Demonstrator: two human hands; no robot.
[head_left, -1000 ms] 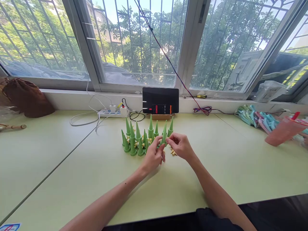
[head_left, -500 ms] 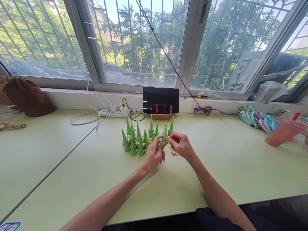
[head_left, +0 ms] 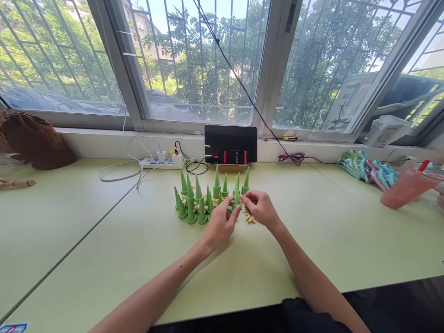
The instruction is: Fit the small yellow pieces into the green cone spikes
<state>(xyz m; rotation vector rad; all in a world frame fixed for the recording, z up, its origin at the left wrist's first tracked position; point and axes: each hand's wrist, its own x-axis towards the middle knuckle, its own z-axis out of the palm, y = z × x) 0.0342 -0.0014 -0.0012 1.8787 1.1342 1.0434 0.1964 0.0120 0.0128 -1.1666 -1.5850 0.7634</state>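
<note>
My left hand [head_left: 222, 221] pinches a green cone [head_left: 237, 194] near its base, point upward. Close against the cone's right side, my right hand [head_left: 260, 208] has thumb and forefinger pressed together; whatever lies between them is too small to make out. A group of several green cones [head_left: 191, 208] with ringed bases stands upright to the left of and behind my hands. Small yellowish pieces [head_left: 204, 209] sit among them. More yellowish pieces [head_left: 250, 218] lie loose on the table under my right hand.
Behind the cones a phone [head_left: 233, 157] showing a timer leans on a black tablet [head_left: 231, 134]. A power strip [head_left: 157, 162] with white cables lies at the back left. At the right are a pink cup [head_left: 405, 188] and bagged items [head_left: 354, 165]. A brown bag [head_left: 38, 141] sits far left.
The cone in my left hand has tipped more upright and sunk slightly. My left fingers have shifted a little around its base; my right hand has hardly moved.
</note>
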